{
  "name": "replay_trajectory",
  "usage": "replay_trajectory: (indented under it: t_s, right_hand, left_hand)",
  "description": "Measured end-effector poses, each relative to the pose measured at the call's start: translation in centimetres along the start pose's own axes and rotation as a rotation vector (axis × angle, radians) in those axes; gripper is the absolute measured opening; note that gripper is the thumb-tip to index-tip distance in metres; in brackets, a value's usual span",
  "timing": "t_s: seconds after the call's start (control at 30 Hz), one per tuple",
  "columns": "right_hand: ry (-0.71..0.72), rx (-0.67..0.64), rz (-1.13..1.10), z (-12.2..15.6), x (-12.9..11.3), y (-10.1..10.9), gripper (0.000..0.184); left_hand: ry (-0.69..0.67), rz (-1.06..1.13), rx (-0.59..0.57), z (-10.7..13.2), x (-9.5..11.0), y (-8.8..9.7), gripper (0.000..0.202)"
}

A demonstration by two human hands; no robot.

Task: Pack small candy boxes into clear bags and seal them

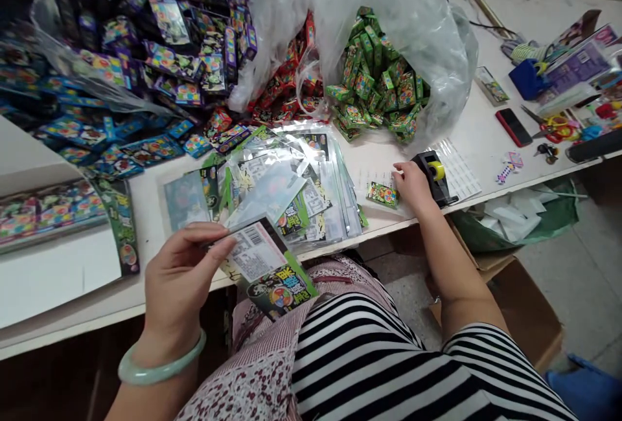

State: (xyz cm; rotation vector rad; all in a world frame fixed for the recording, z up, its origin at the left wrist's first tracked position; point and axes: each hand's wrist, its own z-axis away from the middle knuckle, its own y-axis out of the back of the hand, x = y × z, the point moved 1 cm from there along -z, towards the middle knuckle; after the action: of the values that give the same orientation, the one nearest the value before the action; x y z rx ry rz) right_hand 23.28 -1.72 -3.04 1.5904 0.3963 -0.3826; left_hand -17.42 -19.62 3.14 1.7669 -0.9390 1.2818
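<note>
My left hand (182, 272) pinches a flat printed packet (272, 278), black and green with a white barcode panel, above my lap at the table's front edge. My right hand (412, 182) rests low over the table with its fingers curled together; whatever is between the fingertips is too small to make out. Just left of those fingertips lies a small green printed box (382, 193), close to a pale sheet with rows of small marks. A black tape dispenser (435, 178) with a yellow core stands right beside my right hand. Between my hands is a pile of clear-wrapped packets (311, 181).
Clear plastic bags at the back hold purple boxes (175, 58), red boxes (291, 78) and green boxes (379, 78). Blue boxes (140, 149) lie at left near an open display carton (58, 265). At right are a phone (514, 127) and scissors (556, 128).
</note>
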Motion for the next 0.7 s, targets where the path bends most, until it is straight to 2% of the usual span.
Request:
replay_trajectory:
  t_s: [0.1,0.33,0.5,0.6,0.7]
  right_hand:
    - [-0.020,-0.027,0.038,-0.4,-0.5,-0.9,0.023]
    - [-0.055,-0.065,0.055,-0.7,0.3,-1.0,0.017]
    - [-0.073,-0.060,0.012,-0.9,0.6,-1.1,0.024]
    - [-0.061,-0.046,-0.026,-0.8,0.6,-1.0,0.014]
    - [-0.055,-0.034,-0.098,-0.3,1.0,-0.7,0.011]
  left_hand:
    - [-0.001,0.001,-0.014,0.2,0.2,0.1,0.021]
    - [0.003,-0.015,0.005,0.4,-0.1,0.1,0.020]
    - [0.012,-0.016,-0.001,0.5,-0.1,0.1,0.017]
    - [0.010,-0.050,0.006,0.5,-0.2,0.3,0.018]
    - [0.015,-0.066,0.009,0.5,-0.3,0.3,0.018]
